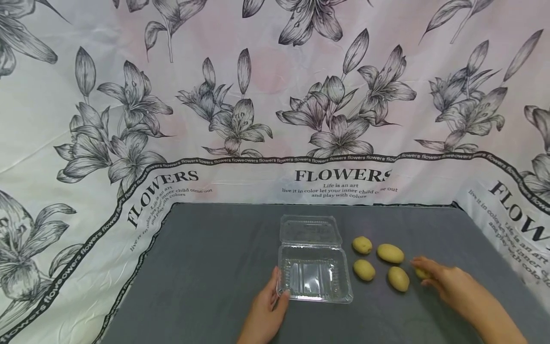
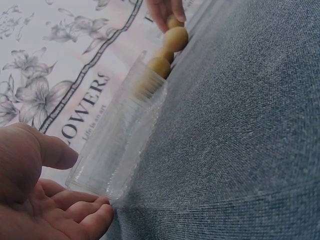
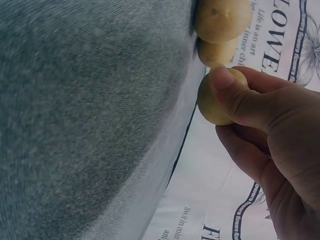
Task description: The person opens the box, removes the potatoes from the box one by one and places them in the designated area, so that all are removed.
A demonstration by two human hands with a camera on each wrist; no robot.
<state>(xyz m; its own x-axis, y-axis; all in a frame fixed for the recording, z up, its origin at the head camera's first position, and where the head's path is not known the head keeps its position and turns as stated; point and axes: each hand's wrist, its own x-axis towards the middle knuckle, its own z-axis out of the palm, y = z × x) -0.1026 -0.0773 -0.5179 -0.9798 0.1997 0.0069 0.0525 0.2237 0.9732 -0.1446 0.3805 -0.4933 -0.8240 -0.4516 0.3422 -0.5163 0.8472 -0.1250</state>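
Note:
A clear plastic clamshell container (image 1: 315,300) lies on the table with its lid (image 1: 310,230) folded back. My left hand (image 1: 265,306) holds its near left corner; in the left wrist view the thumb (image 2: 60,154) and the curled fingers lie on either side of that corner. Right of the container, my right hand (image 1: 451,284) pinches a lemon (image 3: 215,102) between thumb and fingers, partly hiding it in the head view. Several other yellow lemons (image 1: 390,253) lie between the container and that hand, among them one lemon (image 1: 364,270) close to the container's right wall.
A grey cloth (image 1: 206,267) covers the table. Behind it and along both sides hangs a white curtain (image 1: 240,181) printed with flowers and lettering. Through the container's transparent walls, the tabletop shows.

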